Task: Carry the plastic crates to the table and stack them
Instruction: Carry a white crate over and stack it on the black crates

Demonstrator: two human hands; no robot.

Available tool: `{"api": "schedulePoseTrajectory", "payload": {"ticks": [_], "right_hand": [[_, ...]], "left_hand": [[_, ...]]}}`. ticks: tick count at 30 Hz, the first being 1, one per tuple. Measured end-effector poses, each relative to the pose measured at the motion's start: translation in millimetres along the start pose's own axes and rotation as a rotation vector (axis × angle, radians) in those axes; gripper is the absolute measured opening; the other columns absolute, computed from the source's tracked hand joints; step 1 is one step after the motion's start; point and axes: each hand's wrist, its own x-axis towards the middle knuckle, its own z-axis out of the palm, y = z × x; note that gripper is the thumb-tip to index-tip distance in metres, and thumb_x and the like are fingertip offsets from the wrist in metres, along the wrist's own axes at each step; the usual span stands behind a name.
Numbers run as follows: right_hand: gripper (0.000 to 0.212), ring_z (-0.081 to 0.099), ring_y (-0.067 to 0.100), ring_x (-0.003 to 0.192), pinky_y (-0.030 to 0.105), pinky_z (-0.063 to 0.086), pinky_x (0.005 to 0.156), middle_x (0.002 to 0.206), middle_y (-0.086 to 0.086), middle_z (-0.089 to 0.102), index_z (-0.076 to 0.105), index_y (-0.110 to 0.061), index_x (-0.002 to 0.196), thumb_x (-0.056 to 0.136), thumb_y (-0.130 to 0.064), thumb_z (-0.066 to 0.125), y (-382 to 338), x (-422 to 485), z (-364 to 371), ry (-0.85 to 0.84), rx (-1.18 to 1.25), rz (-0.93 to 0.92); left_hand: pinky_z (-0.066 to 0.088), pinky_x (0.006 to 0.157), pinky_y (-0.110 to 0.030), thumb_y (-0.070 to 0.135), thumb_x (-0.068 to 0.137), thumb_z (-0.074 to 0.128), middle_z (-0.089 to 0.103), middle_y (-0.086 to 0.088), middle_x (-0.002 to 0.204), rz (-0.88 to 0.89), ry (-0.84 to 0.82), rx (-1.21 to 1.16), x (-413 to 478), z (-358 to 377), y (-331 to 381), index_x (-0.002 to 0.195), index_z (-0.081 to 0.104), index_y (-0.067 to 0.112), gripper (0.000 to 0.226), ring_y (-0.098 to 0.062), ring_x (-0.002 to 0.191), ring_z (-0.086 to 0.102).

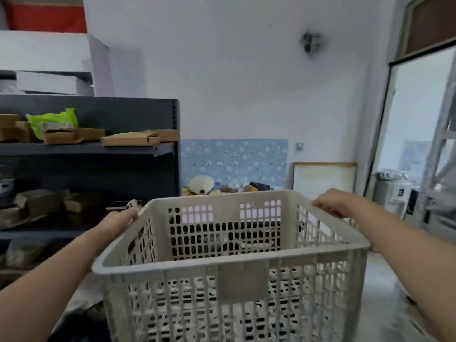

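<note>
A large off-white plastic crate (232,257) with perforated walls fills the lower middle of the head view, held up in front of me. It is empty inside. My left hand (121,219) grips the rim at its far left corner. My right hand (333,202) grips the rim at its far right corner, fingers curled over the edge. Both forearms run along the crate's sides. Beyond the crate a low surface (232,190) against the wall carries several small items.
A dark metal shelf unit (98,154) with cardboard boxes and a green bag stands on the left. White boxes are piled on top of it. A board (323,178) leans on the back wall. A doorway (419,134) with equipment lies on the right.
</note>
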Motion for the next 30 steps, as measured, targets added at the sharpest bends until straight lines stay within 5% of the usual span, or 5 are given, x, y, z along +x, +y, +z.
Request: {"api": "schedulePoseTrajectory", "payload": {"ticks": [4, 11, 19, 25, 30], "right_hand": [[0.025, 0.036, 0.018, 0.04, 0.022, 0.03, 0.046, 0.054, 0.008, 0.038, 0.042, -0.006, 0.068, 0.089, -0.009, 0.056, 36, 33, -22, 0.083, 0.036, 0.065], [0.012, 0.03, 0.018, 0.043, 0.023, 0.021, 0.049, 0.053, 0.012, 0.035, 0.039, -0.007, 0.063, 0.074, -0.003, 0.042, 74, 128, -11, 0.279, 0.078, 0.162], [0.013, 0.028, 0.017, 0.041, 0.024, 0.02, 0.05, 0.057, 0.009, 0.031, 0.036, -0.008, 0.07, 0.078, 0.001, 0.043, 71, 245, -4, 0.278, 0.071, 0.273], [0.004, 0.022, 0.018, 0.052, 0.026, 0.019, 0.053, 0.065, 0.008, 0.026, 0.043, -0.003, 0.081, 0.083, -0.005, 0.046, 87, 337, 11, 0.264, 0.119, 0.354], [0.007, 0.021, 0.017, 0.052, 0.027, 0.021, 0.052, 0.068, 0.008, 0.026, 0.042, -0.004, 0.088, 0.081, -0.003, 0.044, 105, 444, 30, 0.18, 0.152, 0.391]], "left_hand": [[0.052, 0.068, -0.038, 0.02, 0.083, 0.058, 0.069, -0.026, 0.086, 0.005, -0.098, -0.046, 23, 78, 20, 0.092, 0.065, 0.001, 0.023, -0.035, 0.074, 0.067], [0.054, 0.076, -0.048, 0.02, 0.078, 0.052, 0.069, -0.027, 0.081, 0.019, -0.242, -0.058, 117, 178, 45, 0.083, 0.065, -0.001, 0.025, -0.042, 0.077, 0.067], [0.051, 0.067, -0.047, 0.026, 0.06, 0.052, 0.056, -0.022, 0.078, -0.035, -0.353, -0.042, 282, 286, 63, 0.081, 0.055, 0.004, 0.03, -0.034, 0.071, 0.057], [0.032, 0.054, -0.028, 0.016, 0.086, 0.044, 0.043, -0.013, 0.065, -0.064, -0.367, -0.099, 321, 356, 114, 0.075, 0.044, 0.008, 0.013, -0.026, 0.055, 0.04], [0.035, 0.052, -0.028, 0.011, 0.087, 0.047, 0.046, -0.014, 0.065, -0.166, -0.377, -0.079, 391, 421, 112, 0.07, 0.045, 0.006, 0.018, -0.027, 0.054, 0.043]]}}
